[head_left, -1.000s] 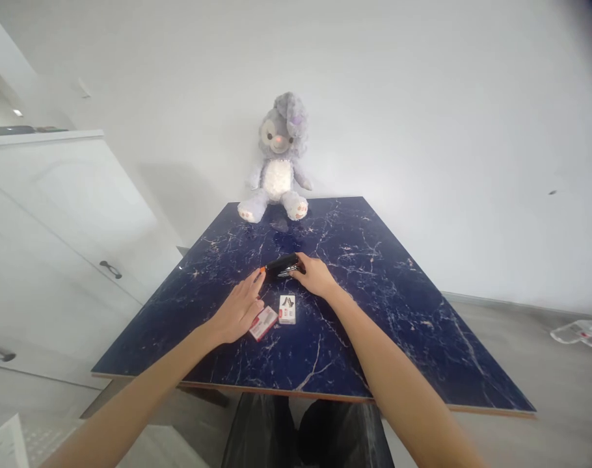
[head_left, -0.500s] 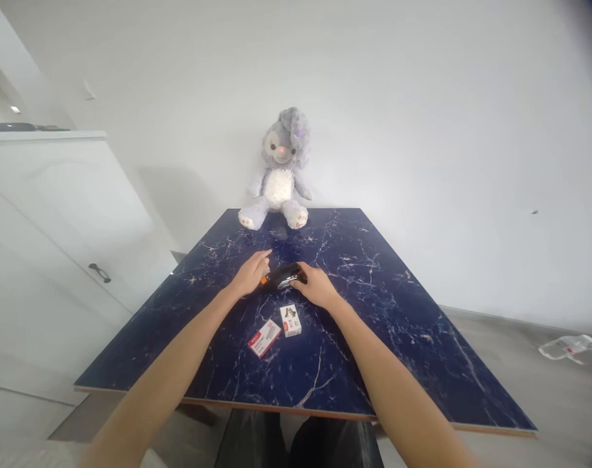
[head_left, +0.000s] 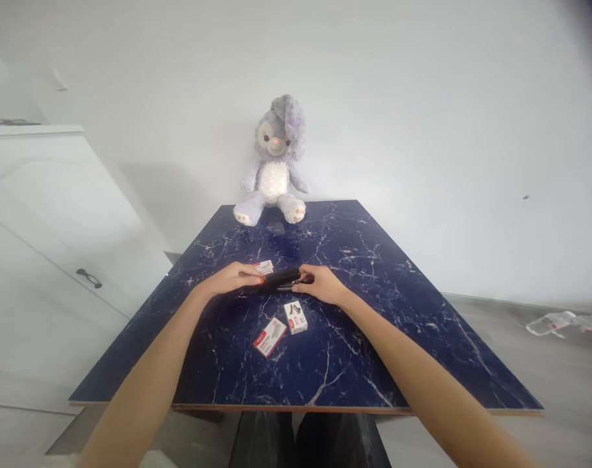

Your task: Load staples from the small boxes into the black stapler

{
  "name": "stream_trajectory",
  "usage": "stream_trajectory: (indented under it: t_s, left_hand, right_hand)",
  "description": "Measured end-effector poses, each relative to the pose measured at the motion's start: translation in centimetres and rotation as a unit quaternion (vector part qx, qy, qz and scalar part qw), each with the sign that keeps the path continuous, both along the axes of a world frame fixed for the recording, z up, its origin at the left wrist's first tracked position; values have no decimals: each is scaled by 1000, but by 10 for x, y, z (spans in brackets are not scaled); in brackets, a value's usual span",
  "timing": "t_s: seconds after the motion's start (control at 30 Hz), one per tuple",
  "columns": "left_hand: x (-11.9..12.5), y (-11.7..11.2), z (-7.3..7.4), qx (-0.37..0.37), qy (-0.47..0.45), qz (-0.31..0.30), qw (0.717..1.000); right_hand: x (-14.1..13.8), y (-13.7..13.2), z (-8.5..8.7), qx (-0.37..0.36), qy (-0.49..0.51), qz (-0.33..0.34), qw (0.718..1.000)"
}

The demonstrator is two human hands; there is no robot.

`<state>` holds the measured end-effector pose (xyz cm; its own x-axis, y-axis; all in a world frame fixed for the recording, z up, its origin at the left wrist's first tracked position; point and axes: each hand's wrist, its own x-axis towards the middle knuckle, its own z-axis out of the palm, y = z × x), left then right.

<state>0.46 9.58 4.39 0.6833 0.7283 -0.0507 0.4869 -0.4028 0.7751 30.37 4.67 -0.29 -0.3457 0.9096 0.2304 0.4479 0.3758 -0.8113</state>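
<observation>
A black stapler (head_left: 280, 279) with an orange part at its left end lies between my hands, low over the blue marbled table (head_left: 315, 383). My left hand (head_left: 233, 278) has its fingers closed on the orange end. At the other end, my right hand (head_left: 320, 284) pinches the stapler between thumb and fingers. Just behind it lies a small red-and-white box (head_left: 263, 266), partly hidden by the stapler and my left hand. Nearer to me are a flat red-and-white box (head_left: 270, 337) and a small white box (head_left: 296, 317) with a dark picture on it.
A grey plush rabbit (head_left: 275, 166) sits at the table's far edge against the white wall. To the left stands a white cabinet (head_left: 42, 247) with a dark handle. Clear plastic bottles (head_left: 552, 323) lie on the floor at the right.
My left hand has moved left and down onto the stapler's orange end, and its raised finger is now lowered. The box behind the stapler has come into view. The camera has shifted slightly.
</observation>
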Motion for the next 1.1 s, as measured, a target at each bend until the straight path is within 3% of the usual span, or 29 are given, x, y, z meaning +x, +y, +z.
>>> stream_trajectory:
  t_s: [0.13, 0.23, 0.43, 0.7, 0.97, 1.1]
  left_hand:
    - [-2, 3, -2, -42, 19, 41, 998]
    - [-1, 5, -1, -55, 29, 41, 997]
    - [0, 4, 4, -53, 28, 24, 998]
    - [0, 2, 1, -74, 22, 33, 996]
    - [2, 1, 2, -140, -6, 45, 989]
    - [-2, -1, -1, -85, -12, 61, 994]
  right_hand:
    - [1, -1, 4, -41, 28, 18, 999]
    - [11, 2, 9, -28, -3, 18, 999]
    - [42, 4, 11, 10, -79, -47, 996]
    - [7, 0, 3, 91, -95, -4, 991]
    - [22, 2, 17, 20, -102, 16, 994]
    - [44, 2, 25, -9, -151, 7, 988]
